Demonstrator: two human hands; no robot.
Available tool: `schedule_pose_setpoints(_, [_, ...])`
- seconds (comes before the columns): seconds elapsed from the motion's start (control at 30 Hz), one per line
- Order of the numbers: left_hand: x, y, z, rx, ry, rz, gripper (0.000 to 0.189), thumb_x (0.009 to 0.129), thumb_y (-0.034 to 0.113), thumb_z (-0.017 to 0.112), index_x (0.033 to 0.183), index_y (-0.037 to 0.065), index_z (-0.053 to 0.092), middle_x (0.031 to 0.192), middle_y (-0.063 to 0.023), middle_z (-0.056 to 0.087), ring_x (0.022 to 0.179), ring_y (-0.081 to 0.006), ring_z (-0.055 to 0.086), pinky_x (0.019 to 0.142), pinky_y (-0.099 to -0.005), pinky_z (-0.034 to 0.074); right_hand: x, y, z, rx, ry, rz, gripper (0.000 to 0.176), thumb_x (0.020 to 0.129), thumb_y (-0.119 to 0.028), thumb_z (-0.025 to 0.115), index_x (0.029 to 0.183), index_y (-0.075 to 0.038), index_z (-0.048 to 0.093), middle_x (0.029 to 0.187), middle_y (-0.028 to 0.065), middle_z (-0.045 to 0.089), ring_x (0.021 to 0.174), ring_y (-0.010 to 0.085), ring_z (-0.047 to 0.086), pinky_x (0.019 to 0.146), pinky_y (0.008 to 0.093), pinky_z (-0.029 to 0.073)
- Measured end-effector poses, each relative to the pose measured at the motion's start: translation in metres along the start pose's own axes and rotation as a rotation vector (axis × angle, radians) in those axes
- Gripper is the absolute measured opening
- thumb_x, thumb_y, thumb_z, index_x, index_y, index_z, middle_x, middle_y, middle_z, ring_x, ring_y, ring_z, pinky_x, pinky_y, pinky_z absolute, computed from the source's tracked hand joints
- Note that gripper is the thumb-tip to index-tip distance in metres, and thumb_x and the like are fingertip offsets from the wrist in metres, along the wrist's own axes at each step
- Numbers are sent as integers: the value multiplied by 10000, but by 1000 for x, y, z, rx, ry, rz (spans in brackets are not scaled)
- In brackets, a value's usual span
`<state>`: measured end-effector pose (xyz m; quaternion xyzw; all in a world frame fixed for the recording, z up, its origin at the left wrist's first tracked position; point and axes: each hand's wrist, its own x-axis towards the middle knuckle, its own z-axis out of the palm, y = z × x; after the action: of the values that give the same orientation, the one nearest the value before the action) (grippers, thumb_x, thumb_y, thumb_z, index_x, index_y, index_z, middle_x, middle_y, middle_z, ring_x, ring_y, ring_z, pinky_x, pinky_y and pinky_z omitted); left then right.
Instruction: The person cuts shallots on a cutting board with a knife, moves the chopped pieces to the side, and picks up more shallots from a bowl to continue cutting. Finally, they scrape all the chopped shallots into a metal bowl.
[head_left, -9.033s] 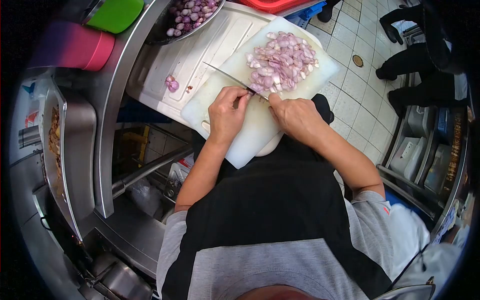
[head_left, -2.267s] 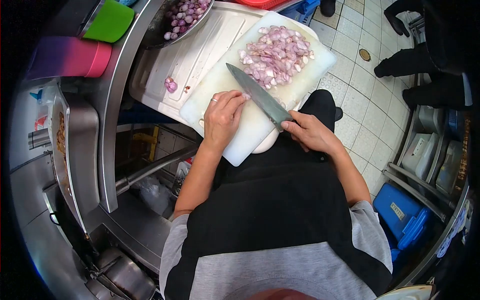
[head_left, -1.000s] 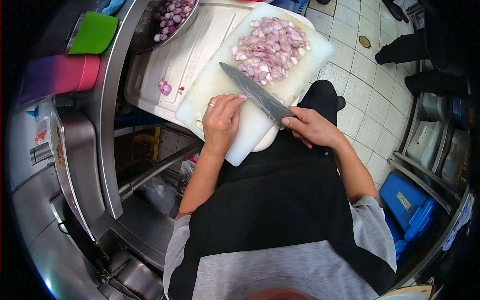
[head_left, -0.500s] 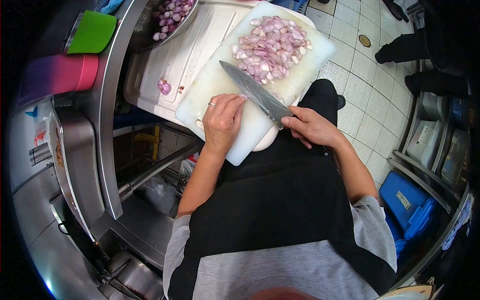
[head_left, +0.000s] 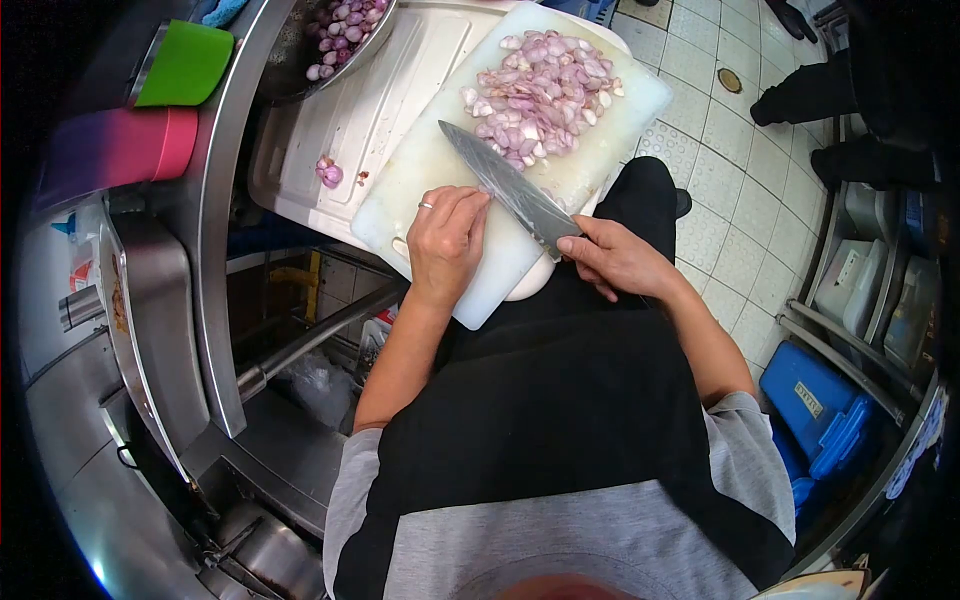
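Observation:
A white cutting board (head_left: 430, 170) lies on a white tray, with a heap of sliced shallots (head_left: 540, 95) at its far end. My right hand (head_left: 615, 258) grips the handle of a large knife (head_left: 500, 185) whose blade lies flat and points toward the heap. On the board beside the blade, my left hand (head_left: 445, 240) rests with curled fingers, its fingertips pressing a small shallot piece (head_left: 487, 193). That hand wears a ring.
A metal bowl of whole shallots (head_left: 335, 35) sits at the far left, and a single shallot (head_left: 328, 172) lies on the white tray (head_left: 350, 120). Green and pink containers (head_left: 150, 110) stand on the steel counter. Another person's dark legs (head_left: 830, 110) are at the right; blue crates below.
Since nine seconds ago the knife went from slicing at the heap to lying flat across the board. In the last second almost nothing has moved; the left fingertips stay at the blade.

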<state>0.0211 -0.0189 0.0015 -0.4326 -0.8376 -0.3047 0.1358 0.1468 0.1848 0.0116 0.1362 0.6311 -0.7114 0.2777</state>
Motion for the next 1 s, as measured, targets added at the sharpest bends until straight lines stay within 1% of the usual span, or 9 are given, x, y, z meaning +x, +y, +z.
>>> schedule_pose_setpoints(0.33, [0,1,0,1,8,-3,206,709,-60,738,886,29,681,889,-90,684,850,-263,652,723,-343,523,-2,-8,12,-172,109,-1,321,1024,-328,489,916,-26,492,641,26,470,456,104,470,410,279,376])
schedule_pose_setpoints(0.43, [0,3,0,15,7,-1,201,710,-57,738,883,28,679,885,-90,683,850,-264,653,725,-346,524,0,-4,16,-297,183,-100,324,1023,-323,495,908,-21,487,651,32,480,504,106,490,448,293,383])
schedule_pose_setpoints(0.5, [0,3,1,17,12,1,201,710,-55,738,883,28,678,883,-89,683,849,-264,653,724,-345,525,-3,-3,21,-364,238,-160,331,1019,-315,494,917,0,488,669,114,544,568,230,572,531,359,426])
schedule_pose_setpoints(0.53, [0,2,0,21,16,0,201,710,-54,739,883,28,678,881,-89,683,849,-263,653,723,-345,525,-3,-3,22,-365,237,-162,331,1019,-315,494,917,0,488,669,114,544,568,230,572,531,359,426])
schedule_pose_setpoints(0.6, [1,1,0,22,15,11,194,712,-48,738,880,28,674,883,-86,674,849,-262,645,725,-344,524,-3,-2,23,-515,291,-191,333,1011,-310,494,944,16,495,726,221,583,679,387,604,622,433,448])
schedule_pose_setpoints(0.63, [0,1,0,22,11,25,188,713,-42,736,876,28,671,885,-84,665,850,-260,638,726,-344,524,-1,-3,23,-515,290,-187,333,1011,-310,494,944,16,495,726,221,583,679,387,604,622,433,448])
schedule_pose_setpoints(0.7, [-1,1,0,14,13,15,198,710,-49,738,880,28,675,883,-86,673,847,-262,644,721,-342,524,4,-9,23,-536,255,-167,334,1002,-309,493,969,23,500,810,293,594,801,482,581,693,492,444])
schedule_pose_setpoints(0.93, [9,-7,-2,53,6,-19,173,737,-34,724,885,44,683,885,-87,674,832,-264,639,712,-353,519,-16,-21,6,-730,225,-101,316,984,-304,519,962,11,507,824,298,607,838,480,589,705,530,439])
schedule_pose_setpoints(1.0, [19,-16,-2,80,-5,-2,161,748,-20,720,890,45,683,886,-90,672,835,-266,638,713,-357,518,-12,-27,-8,-859,278,-222,306,970,-294,540,944,9,507,795,290,605,818,476,594,693,533,444])
